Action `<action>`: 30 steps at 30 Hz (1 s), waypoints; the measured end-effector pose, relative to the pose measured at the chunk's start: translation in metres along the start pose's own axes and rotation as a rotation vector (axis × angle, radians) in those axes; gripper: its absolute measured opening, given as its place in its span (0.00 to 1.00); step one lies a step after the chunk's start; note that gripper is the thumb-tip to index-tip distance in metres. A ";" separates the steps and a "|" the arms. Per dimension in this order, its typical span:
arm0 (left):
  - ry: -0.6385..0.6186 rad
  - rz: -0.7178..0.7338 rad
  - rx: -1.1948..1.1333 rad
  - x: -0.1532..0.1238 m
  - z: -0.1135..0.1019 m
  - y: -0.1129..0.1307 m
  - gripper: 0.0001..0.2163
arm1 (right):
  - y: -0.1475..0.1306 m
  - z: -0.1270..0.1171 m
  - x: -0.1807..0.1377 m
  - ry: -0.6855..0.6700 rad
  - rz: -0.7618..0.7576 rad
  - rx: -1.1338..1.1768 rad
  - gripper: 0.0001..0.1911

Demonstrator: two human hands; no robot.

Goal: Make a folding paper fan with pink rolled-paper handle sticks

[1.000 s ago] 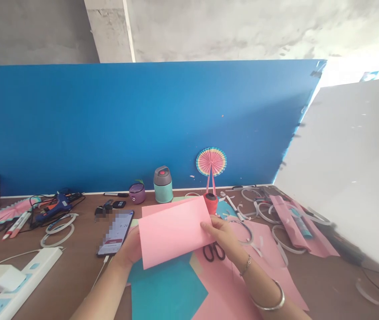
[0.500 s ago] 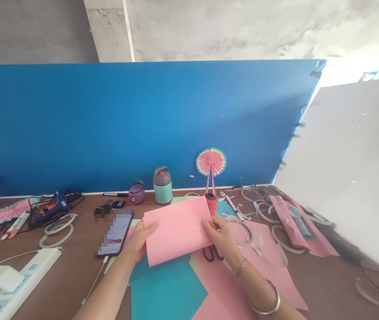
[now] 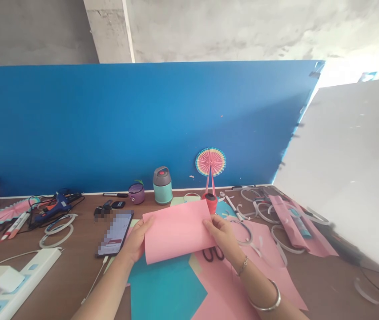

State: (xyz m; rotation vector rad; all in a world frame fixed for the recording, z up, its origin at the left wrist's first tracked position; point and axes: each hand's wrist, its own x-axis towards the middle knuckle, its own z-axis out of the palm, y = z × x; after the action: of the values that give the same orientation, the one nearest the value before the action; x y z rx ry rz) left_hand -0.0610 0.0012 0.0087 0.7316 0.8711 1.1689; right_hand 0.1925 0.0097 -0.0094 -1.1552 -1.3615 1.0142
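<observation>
A pink sheet of paper (image 3: 178, 233) is held up above the desk, its lower part curving. My left hand (image 3: 139, 238) grips its left edge, thumb on the front face and fingers behind. On the right edge my right hand (image 3: 222, 233) pinches the sheet the same way. Beneath lies a teal sheet (image 3: 167, 289), overlapping pink sheets (image 3: 224, 291). Black scissor handles (image 3: 213, 254) poke out below my right hand; the rest of the scissors is hidden. Just behind the held sheet stands a red object with a dark top (image 3: 211, 203).
A smartphone (image 3: 116, 233) lies left of my left hand, with a power strip (image 3: 36, 280) nearer the front. Along the back are a teal flask (image 3: 163, 186), a purple pot (image 3: 136, 193) and a round paper fan (image 3: 210, 162). Tape loops (image 3: 266, 212) and a glue gun (image 3: 58, 204) lie around.
The pink sheet's lower edge has curved a little more and shifted slightly upward. Both hands keep their hold on its sides.
</observation>
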 end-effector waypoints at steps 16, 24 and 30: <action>0.076 0.068 0.069 0.011 -0.010 -0.008 0.23 | -0.012 -0.002 -0.007 -0.123 0.183 0.064 0.22; 0.047 0.160 0.136 0.008 -0.006 -0.003 0.23 | -0.010 -0.005 -0.002 -0.098 0.071 0.088 0.20; -0.002 0.107 0.202 0.006 -0.005 -0.002 0.21 | -0.018 -0.011 -0.004 -0.147 0.096 0.047 0.21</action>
State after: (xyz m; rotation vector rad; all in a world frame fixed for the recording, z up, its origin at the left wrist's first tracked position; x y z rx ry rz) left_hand -0.0636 0.0063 0.0032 0.9533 0.9671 1.1846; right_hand 0.2010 0.0024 0.0083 -1.1385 -1.3996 1.2144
